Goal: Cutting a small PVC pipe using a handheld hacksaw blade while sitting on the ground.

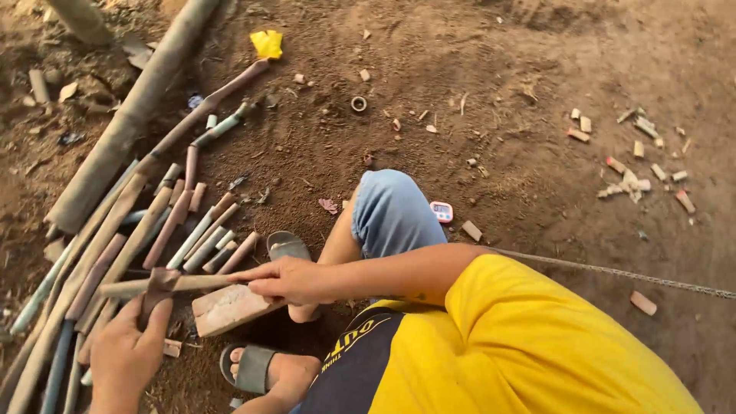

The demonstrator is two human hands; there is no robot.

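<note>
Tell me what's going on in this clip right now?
A person squatting on bare dirt holds a bamboo stick level across a flat brick. The right hand pins the stick near the brick, while the left hand grips a cleaver-like blade set against it. A pile of cut bamboo lengths lies to the left.

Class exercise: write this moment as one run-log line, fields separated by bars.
left hand: grips blade tool | right hand: holds bamboo stick across brick | nearby: cut bamboo pile on dirt ground

Two hands [126, 356] [284, 280], one brick [230, 308], two grey sandals [287, 245] [251, 369], one yellow scrap [267, 44], one ring [359, 103]
</note>
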